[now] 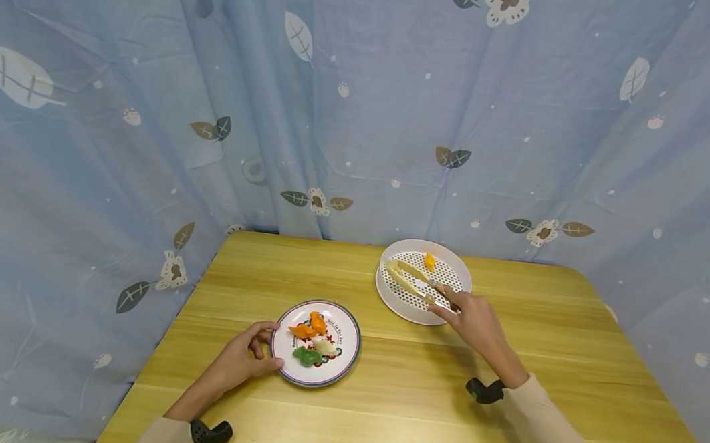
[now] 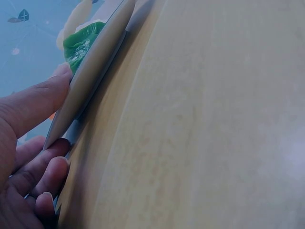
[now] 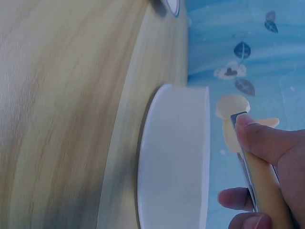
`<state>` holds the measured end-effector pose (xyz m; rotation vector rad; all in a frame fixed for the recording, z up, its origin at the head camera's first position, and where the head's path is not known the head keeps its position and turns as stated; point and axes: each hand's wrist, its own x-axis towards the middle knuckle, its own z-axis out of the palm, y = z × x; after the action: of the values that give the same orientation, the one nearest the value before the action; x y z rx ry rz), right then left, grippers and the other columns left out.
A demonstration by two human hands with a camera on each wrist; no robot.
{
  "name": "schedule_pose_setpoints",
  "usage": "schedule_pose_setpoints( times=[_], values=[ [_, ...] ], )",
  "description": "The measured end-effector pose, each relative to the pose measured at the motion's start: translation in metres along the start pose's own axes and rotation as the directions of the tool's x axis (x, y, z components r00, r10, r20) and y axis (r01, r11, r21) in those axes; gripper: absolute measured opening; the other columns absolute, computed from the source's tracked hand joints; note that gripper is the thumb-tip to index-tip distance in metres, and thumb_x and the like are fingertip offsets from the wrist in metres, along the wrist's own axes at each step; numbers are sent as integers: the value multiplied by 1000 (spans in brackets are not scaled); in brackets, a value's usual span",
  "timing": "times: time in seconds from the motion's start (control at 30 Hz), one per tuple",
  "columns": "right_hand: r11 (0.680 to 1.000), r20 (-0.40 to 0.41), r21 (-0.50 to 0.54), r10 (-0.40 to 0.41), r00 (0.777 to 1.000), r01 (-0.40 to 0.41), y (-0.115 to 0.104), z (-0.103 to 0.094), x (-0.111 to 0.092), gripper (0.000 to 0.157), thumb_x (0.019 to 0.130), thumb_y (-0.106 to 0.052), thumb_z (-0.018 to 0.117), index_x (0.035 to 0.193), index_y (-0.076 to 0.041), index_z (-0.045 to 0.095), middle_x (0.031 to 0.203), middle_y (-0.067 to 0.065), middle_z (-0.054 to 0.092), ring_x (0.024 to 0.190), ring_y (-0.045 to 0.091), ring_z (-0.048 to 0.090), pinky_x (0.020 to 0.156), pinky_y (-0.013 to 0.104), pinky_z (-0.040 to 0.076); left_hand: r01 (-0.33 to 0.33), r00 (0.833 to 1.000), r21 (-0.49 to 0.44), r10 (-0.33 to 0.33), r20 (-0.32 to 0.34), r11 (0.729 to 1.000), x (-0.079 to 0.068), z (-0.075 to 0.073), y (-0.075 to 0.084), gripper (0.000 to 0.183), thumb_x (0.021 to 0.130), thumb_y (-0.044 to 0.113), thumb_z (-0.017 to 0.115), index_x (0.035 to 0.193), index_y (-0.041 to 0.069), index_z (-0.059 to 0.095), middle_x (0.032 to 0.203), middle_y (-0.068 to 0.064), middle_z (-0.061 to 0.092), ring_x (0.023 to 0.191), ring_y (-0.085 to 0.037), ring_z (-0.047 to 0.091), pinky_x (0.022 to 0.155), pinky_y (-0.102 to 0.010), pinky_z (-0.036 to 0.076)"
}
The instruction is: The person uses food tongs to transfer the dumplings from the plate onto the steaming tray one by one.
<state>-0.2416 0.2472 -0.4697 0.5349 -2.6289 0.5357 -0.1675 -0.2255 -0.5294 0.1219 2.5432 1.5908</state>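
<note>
My left hand grips the left edge of a white plate with a dark rim, thumb on top and fingers against the underside in the left wrist view. On it lie orange dumpling-like pieces, a cream piece and a green piece. With thumb and fingers my right hand holds food tongs with pale yellow tips over a white perforated round tray. Whether the tips hold anything, I cannot tell. A yellow-orange piece lies in the tray.
The tray stands near the back edge of the wooden table, to the right of and behind the plate. A blue patterned curtain hangs close behind and at both sides. Black wrist devices sit on both wrists.
</note>
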Motion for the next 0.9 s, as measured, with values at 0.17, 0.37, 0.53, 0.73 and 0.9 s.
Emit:
schedule_pose_setpoints(
  times=[0.17,0.37,0.53,0.73,0.9],
  values=[
    [999,-3,-28,26,1000,-26,11,0,2,57,87,-39,83,129,-3,70,58,-6,45,56,15,40,54,33,38,2,1000,0,-2,0,1000,0,1,-1,71,77,20,93,139,16,58,109,-6,61,82,-23,51,70,-30,43],
    [993,28,-46,114,993,-112,19,1,6,56,91,-40,79,132,-3,68,57,-3,39,55,18,40,52,34,35,-8,1000,7,8,-1,1000,0,0,-1,71,77,21,93,139,17,58,109,-6,61,82,-23,51,69,-29,43],
    [986,62,-47,162,985,-159,24,3,11,58,92,-41,77,133,-1,67,58,-2,43,57,20,43,53,35,35,-16,1000,12,16,-1,1000,0,0,-2,71,77,22,93,139,16,58,109,-6,61,82,-23,51,69,-29,43],
    [980,86,-85,185,979,-178,29,2,19,57,94,-40,75,133,1,67,68,7,56,61,24,46,55,37,36,-6,1000,5,6,-3,1000,0,1,-3,71,77,22,93,138,17,58,109,-6,61,83,-23,51,69,-29,43],
    [975,105,-135,193,976,-179,33,1,26,58,94,-41,75,133,1,67,66,8,52,61,25,45,54,38,36,-9,1000,10,9,-8,1000,1,1,-3,71,76,23,94,138,18,59,110,-6,61,83,-23,51,69,-29,43]
  ],
)
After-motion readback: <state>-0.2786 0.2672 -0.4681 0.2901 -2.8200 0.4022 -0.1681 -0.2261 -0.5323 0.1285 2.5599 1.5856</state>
